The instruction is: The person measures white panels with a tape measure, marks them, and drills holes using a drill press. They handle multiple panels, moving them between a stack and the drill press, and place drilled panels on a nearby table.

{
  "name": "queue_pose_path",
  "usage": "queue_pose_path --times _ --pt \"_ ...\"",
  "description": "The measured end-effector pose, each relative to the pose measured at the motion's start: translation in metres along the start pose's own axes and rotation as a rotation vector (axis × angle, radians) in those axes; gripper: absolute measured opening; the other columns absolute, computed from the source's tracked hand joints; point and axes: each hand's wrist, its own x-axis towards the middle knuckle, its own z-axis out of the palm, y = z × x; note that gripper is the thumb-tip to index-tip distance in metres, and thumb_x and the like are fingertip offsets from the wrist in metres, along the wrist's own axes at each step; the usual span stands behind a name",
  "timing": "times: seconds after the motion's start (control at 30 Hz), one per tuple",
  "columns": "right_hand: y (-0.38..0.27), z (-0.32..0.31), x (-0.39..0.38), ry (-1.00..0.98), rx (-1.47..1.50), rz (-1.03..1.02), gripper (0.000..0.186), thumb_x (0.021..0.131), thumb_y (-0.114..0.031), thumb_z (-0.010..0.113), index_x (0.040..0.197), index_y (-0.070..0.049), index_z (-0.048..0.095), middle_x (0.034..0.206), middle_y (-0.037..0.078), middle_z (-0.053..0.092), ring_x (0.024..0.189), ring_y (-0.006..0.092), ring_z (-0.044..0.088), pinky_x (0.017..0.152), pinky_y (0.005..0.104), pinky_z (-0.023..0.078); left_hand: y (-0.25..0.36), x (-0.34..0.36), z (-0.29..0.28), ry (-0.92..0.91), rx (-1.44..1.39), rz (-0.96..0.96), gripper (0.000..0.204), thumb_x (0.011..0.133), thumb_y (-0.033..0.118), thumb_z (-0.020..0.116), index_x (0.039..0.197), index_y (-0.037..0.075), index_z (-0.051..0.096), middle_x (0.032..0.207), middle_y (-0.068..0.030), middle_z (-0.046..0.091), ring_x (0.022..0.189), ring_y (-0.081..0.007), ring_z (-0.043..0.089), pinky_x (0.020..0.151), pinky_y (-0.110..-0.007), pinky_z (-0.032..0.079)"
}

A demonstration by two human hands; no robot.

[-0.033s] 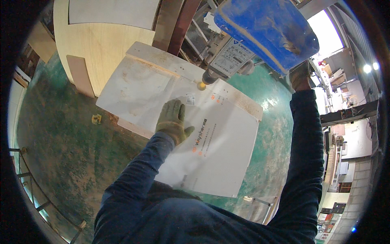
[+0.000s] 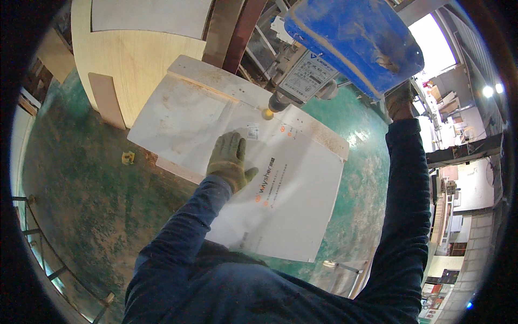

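My left hand (image 2: 229, 162), in a pale work glove, lies flat on a white film-covered panel (image 2: 297, 200) with its fingers stretched out. Just beyond the fingertips is a small white label (image 2: 252, 131) on the panel. A drill press (image 2: 307, 75) with a large blue housing (image 2: 356, 43) stands over the far side. Its dark chuck (image 2: 278, 101) and round yellow tip (image 2: 267, 114) are close above the panel; whether they touch it, I cannot tell. My right hand (image 2: 399, 103) is raised beside the blue housing at the right; its fingers are hidden there.
Under the panel is a worn board table with a dusty raised strip (image 2: 318, 137) along its far side. Pale wood panels (image 2: 140, 65) lean at the far left. A small yellow object (image 2: 128, 157) lies on the green floor (image 2: 97, 194). A metal frame (image 2: 345, 270) stands at lower right.
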Motion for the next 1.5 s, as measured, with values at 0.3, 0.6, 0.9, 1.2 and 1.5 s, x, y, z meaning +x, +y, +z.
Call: queue_pose_path --times 0.3,0.6,0.9,1.2,1.5 --pt "-0.001 -0.010 -0.007 -0.032 -0.001 0.030 0.030 0.100 -0.014 0.059 0.128 -0.004 0.060 0.122 0.011 0.064 0.109 0.0233 0.063 0.088 0.0340 0.052 0.001 0.001 -0.001 -0.025 0.024 -0.005 0.096 0.089 0.059 0.062 0.156 -0.003 0.032 0.164 -0.0247 0.028 0.154 -0.0396 0.022 0.128 -0.050 0.009" --pt "-0.003 -0.011 -0.001 -0.036 -0.018 0.032 0.027 0.099 -0.016 0.061 0.124 -0.005 0.061 0.116 0.011 0.064 0.103 0.0229 0.063 0.083 0.0339 0.052 0.004 0.005 -0.010 -0.097 0.082 -0.008 0.097 0.091 0.060 0.059 0.158 -0.003 0.026 0.166 -0.0250 0.022 0.155 -0.0392 0.020 0.128 -0.051 0.009" --pt "-0.008 0.001 0.011 -0.069 -0.025 0.032 0.025 0.099 -0.018 0.063 0.120 -0.005 0.061 0.110 0.010 0.065 0.097 0.0226 0.063 0.077 0.0339 0.052 0.000 0.002 0.003 -0.013 0.102 0.009 0.099 0.091 0.061 0.058 0.159 -0.003 0.024 0.166 -0.0253 0.021 0.154 -0.0423 0.019 0.128 -0.053 0.010" --pt "-0.009 -0.002 0.008 -0.091 -0.019 0.056 0.023 0.098 -0.019 0.064 0.117 -0.006 0.062 0.104 0.010 0.065 0.090 0.0222 0.064 0.072 0.0338 0.051 0.004 0.005 0.000 -0.050 0.124 -0.013 0.097 0.090 0.060 0.061 0.157 -0.003 0.030 0.166 -0.0239 0.022 0.154 -0.0404 0.020 0.127 -0.053 0.010" --pt "-0.011 0.002 0.003 -0.125 -0.001 0.092 0.021 0.097 -0.021 0.066 0.113 -0.007 0.063 0.098 0.009 0.066 0.084 0.0219 0.064 0.066 0.0337 0.051 0.005 0.005 0.005 -0.018 0.135 0.007 0.098 0.090 0.060 0.061 0.157 -0.003 0.029 0.167 -0.0225 0.023 0.155 -0.0389 0.019 0.127 -0.052 0.010"
